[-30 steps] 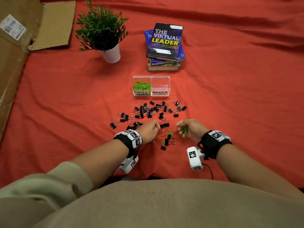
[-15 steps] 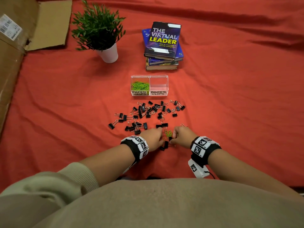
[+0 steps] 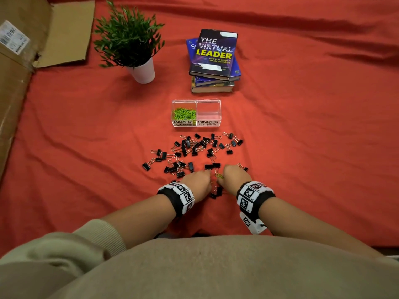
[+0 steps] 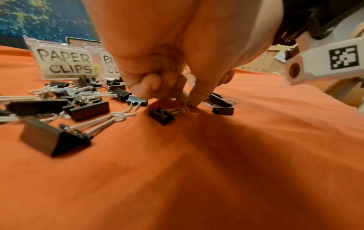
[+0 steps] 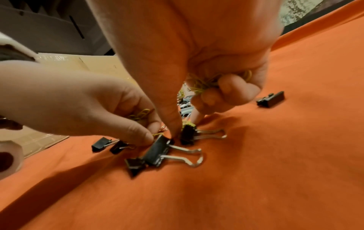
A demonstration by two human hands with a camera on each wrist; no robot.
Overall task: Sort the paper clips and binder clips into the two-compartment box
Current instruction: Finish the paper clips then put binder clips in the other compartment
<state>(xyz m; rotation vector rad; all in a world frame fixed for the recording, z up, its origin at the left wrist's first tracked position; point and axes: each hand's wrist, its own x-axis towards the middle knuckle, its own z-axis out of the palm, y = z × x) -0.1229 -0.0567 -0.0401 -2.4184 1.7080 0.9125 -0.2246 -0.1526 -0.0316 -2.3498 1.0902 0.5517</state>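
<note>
A clear two-compartment box (image 3: 218,114) stands ahead of me; green paper clips (image 3: 184,113) fill its left half, labelled PAPER CLIPS, and the BINDER CLIPS half looks empty. Black binder clips (image 3: 195,147) lie scattered on the red cloth between the box and my hands. My left hand (image 3: 209,178) and right hand (image 3: 223,177) meet fingertip to fingertip over a few loose paper clips (image 3: 219,175). In the right wrist view my right hand (image 5: 184,126) keeps a bunch of paper clips (image 5: 199,84) in its curled fingers while thumb and forefinger reach down. My left hand (image 4: 188,102) pinches a paper clip on the cloth.
A potted plant (image 3: 138,50) and a stack of books (image 3: 213,61) stand behind the box. Flattened cardboard (image 3: 26,61) lies along the left edge. Several binder clips (image 5: 157,149) lie right under my fingertips.
Both hands have drawn together over the small heap of paper clips. The right hand, holding its bunch of paper clips, moved left and turned palm down.
</note>
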